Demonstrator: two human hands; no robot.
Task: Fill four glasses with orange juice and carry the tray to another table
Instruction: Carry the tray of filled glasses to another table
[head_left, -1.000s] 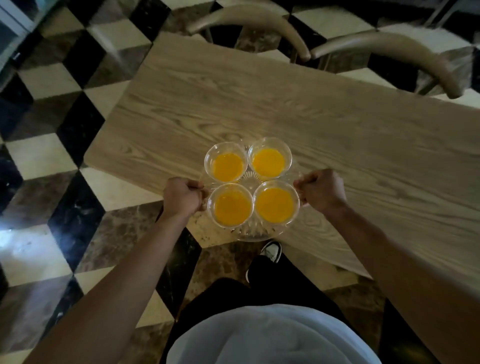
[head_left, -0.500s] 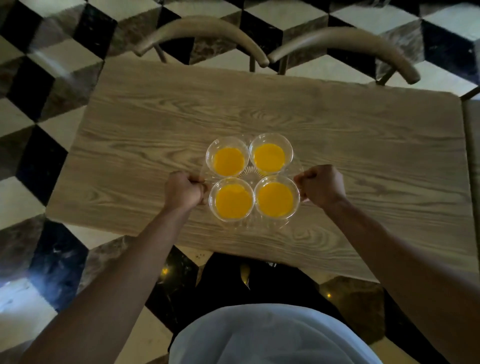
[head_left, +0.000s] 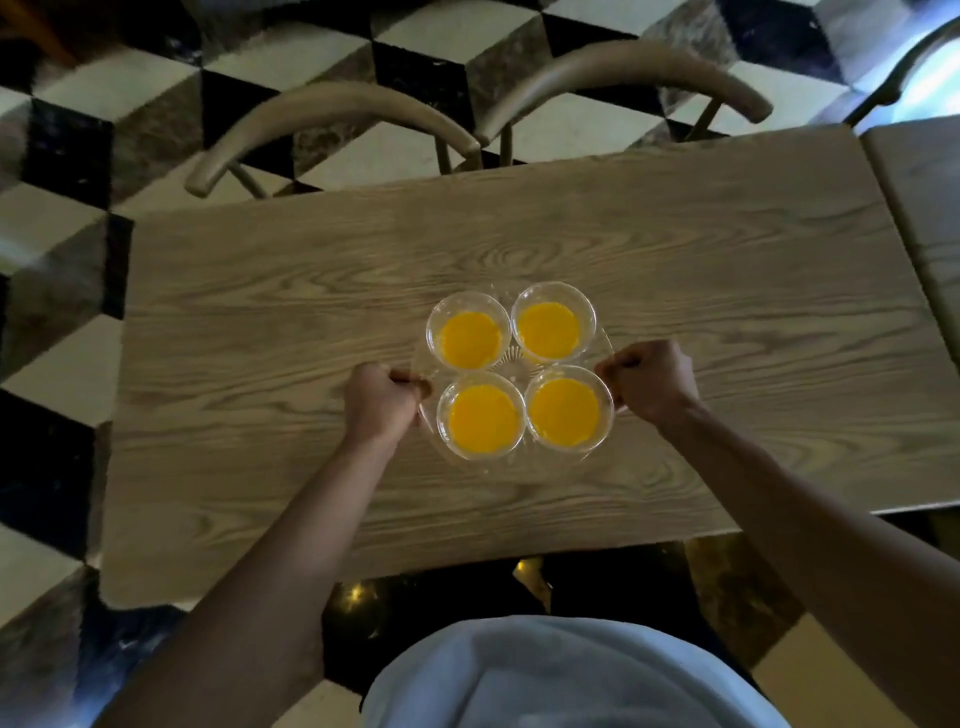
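Observation:
A round clear glass tray (head_left: 511, 364) carries several clear glasses, each filled with orange juice (head_left: 484, 422), set in a two-by-two square. The tray is over the middle of a wooden table (head_left: 291, 364), low above it or resting on it; I cannot tell which. My left hand (head_left: 382, 402) is closed on the tray's left rim. On the opposite side my right hand (head_left: 649, 382) is closed on the right rim. Both arms reach in from the bottom of the view.
Two curved-back wooden chairs (head_left: 332, 111) (head_left: 623, 67) stand at the table's far edge. A second wooden table (head_left: 919, 208) adjoins on the right. The floor (head_left: 67, 156) is a black, white and brown cube-pattern tile. My light shirt (head_left: 561, 675) fills the bottom.
I have stepped up to the table. The tray, held over the near edge and floor a second ago, is now over the table's middle. Both hands keep their grip.

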